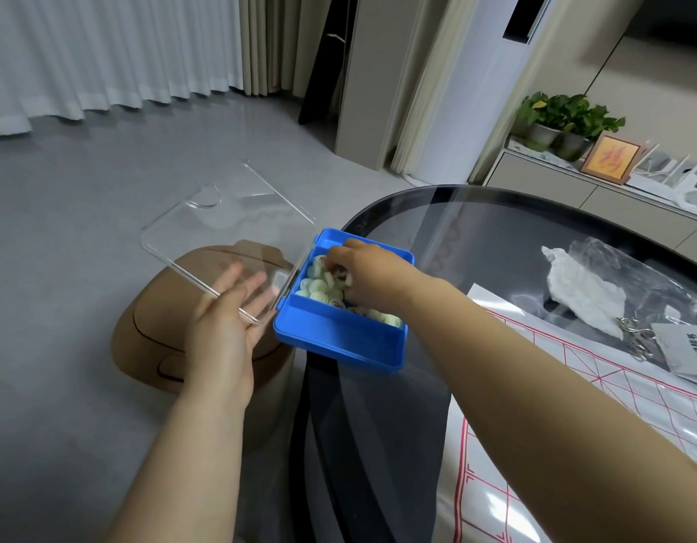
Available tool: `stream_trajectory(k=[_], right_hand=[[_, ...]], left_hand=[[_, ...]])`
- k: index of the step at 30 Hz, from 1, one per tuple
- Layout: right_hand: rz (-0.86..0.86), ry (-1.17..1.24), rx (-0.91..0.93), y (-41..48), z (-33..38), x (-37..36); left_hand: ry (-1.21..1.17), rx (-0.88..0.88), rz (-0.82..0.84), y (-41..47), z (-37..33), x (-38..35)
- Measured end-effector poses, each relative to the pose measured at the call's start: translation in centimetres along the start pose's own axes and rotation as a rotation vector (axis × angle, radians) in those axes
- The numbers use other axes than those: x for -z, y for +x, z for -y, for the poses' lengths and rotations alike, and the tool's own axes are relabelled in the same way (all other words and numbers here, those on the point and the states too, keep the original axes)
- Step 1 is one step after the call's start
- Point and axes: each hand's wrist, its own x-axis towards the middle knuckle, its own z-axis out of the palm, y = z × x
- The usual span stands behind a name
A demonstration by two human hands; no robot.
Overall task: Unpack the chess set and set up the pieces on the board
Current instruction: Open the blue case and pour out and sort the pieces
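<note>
Chess pieces (318, 286) in blue box (339, 342), right hand (372, 272) gripping some

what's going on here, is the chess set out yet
A person is unpacking a chess set. Their left hand props the clear lid open with flat fingers. The right hand reaches into the blue box, fingers curled round some of the pale round pieces. The box sits at the edge of the dark glass table, partly overhanging it. The red-lined board sheet lies spread on the table, with no pieces on its visible part.
</note>
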Motion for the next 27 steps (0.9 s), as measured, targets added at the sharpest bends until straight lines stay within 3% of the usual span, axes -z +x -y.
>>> stream_trajectory(k=[9, 18, 23, 27], right_hand=[[-0.083, 0.101, -0.034, -0.3, -0.5, -0.4], [-0.359, 0.441, -0.120, -4.1, -2.2, 2.2], [-0.200, 0.447, -0.204, -7.9, -4.3, 1.2], [-0.149, 0.303, -0.179, -8.8, -4.1, -1.6]], left_hand=[[0.015, -0.007, -0.005, 0.0, 0.1, -0.2], [-0.005, -0.016, -0.041, -0.1, -0.2, -0.2], [-0.009, -0.025, -0.071, -0.1, -0.3, -0.4], [-0.013, -0.022, -0.075, -0.2, -0.2, -0.6]])
